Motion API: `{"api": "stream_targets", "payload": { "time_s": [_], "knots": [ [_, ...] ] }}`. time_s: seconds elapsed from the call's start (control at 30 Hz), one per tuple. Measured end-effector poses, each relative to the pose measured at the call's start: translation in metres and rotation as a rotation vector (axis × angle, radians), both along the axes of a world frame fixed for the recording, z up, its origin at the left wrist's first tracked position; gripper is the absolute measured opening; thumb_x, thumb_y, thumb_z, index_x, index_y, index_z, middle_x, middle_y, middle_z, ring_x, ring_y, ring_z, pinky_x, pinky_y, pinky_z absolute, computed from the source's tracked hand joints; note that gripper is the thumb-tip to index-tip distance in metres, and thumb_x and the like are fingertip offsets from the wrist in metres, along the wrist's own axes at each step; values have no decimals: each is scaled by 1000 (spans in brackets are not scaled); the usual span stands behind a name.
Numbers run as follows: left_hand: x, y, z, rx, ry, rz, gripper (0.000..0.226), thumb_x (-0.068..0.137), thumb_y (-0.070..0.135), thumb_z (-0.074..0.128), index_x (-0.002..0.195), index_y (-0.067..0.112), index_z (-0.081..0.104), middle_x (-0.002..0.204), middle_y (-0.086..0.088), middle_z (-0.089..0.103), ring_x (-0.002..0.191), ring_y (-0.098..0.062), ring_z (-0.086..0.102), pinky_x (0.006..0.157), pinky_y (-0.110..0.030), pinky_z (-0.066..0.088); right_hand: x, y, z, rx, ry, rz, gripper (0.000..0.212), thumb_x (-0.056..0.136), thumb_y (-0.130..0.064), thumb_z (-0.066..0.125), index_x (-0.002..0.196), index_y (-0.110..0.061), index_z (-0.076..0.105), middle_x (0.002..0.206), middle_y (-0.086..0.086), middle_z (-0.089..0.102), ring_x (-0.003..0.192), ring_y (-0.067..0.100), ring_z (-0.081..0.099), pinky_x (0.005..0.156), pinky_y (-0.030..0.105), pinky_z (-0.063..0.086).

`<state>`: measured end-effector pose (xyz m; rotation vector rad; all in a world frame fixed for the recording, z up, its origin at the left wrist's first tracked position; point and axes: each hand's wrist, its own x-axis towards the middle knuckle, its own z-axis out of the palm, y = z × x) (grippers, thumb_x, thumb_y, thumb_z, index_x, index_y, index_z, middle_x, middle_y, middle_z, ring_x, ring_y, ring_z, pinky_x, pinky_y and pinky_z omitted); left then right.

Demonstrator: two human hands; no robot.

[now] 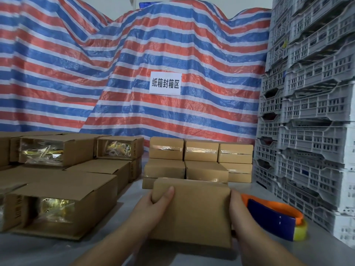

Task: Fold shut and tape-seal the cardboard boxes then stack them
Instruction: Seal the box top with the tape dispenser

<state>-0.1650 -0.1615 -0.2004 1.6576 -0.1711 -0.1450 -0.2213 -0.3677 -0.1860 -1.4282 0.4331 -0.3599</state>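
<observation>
A red, blue and white striped tarpaulin point(119, 73) hangs in folds across the rear of the area. A white paper sign point(165, 83) with printed characters is fixed to the tarpaulin, right of its centre. To the right of the tarpaulin, grey perforated plastic crates point(311, 104) stand stacked; below it lies a grey work surface point(324, 244).

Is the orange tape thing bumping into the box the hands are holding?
Cannot tell. In the head view the right hand sits between the held cardboard box and the orange tape dispenser, hiding the place where they might meet.
</observation>
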Motion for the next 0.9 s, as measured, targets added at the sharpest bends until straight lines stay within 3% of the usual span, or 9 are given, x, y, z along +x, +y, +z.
{"api": "stream_targets", "payload": {
  "time_s": [0.07, 0.1, 0.2, 0.3, 0.37, 0.53, 0.7, 0.83, 0.9],
  "knots": [
    [8, -1, 14, 76, 10, 41, 54, 81, 66, 57, 119, 28, 47, 101, 4, 55, 91, -16, 54, 84, -39, 40, 15, -4, 15, -45, 127, -23, 63, 103, -53, 36, 125, 4, 51, 88, 18, 55, 85, 32, 54, 92, 38, 44],
    [13, -1, 20, 123, 19, 46, 61, 82, 67, 56, 126, 25, 46, 104, 1, 56, 96, -20, 55, 85, -40, 41, 21, -6, 21, -93, 174, -5, 71, 101, -61, 29, 133, -2, 50, 97, 20, 61, 94, 34, 59, 92, 43, 48],
    [25, 1, 36, 206, 75, 21, 67, 88, 66, 51, 136, 21, 42, 104, -4, 58, 94, -23, 58, 76, -37, 47, 26, -13, 27, -280, 267, 76, 89, 92, -78, 17, 142, -11, 46, 112, 21, 66, 98, 35, 65, 77, 43, 55],
    [34, 2, 36, 205, 113, -10, 54, 93, 62, 48, 129, 21, 45, 109, -9, 60, 101, -28, 59, 92, -45, 50, 31, -13, 23, -320, 326, 104, 100, 86, -84, 20, 140, -4, 46, 122, 25, 63, 107, 35, 63, 95, 48, 53],
    [37, 2, 28, 230, 115, -23, 45, 95, 59, 49, 121, 22, 46, 111, -10, 61, 104, -29, 59, 101, -47, 46, 32, -13, 16, -258, 318, 115, 92, 90, -79, 28, 139, -4, 45, 126, 26, 60, 113, 37, 60, 102, 48, 49],
    [39, 4, 16, 157, 215, -46, 55, 91, 59, 55, 125, 15, 53, 111, -14, 63, 102, -30, 60, 88, -42, 51, 24, -21, 0, -61, 229, 99, 75, 85, -69, 58, 133, -12, 56, 124, 19, 63, 116, 39, 57, 106, 54, 45],
    [53, 0, 16, -18, 136, -8, 68, 92, 65, 42, 142, 19, 46, 136, -13, 56, 126, -31, 51, 112, -51, 34, 26, -16, -11, 77, 142, 108, 60, 81, -71, 62, 113, -20, 67, 108, 16, 73, 107, 36, 64, 100, 55, 48],
    [46, -13, 12, -195, 234, -133, 51, 86, 57, 56, 120, 20, 59, 102, -14, 75, 103, -31, 66, 83, -42, 49, 31, -12, -20, 148, 121, 113, 35, 95, -59, 51, 95, -26, 60, 64, 11, 74, 86, 34, 66, 68, 43, 51],
    [44, -19, 12, -193, 241, -120, 44, 90, 54, 55, 118, 20, 58, 106, -16, 72, 101, -32, 66, 79, -41, 49, 34, -20, -22, 152, 90, 113, 33, 97, -54, 52, 105, -24, 62, 72, 13, 76, 88, 35, 67, 74, 44, 53]
  ]
}}
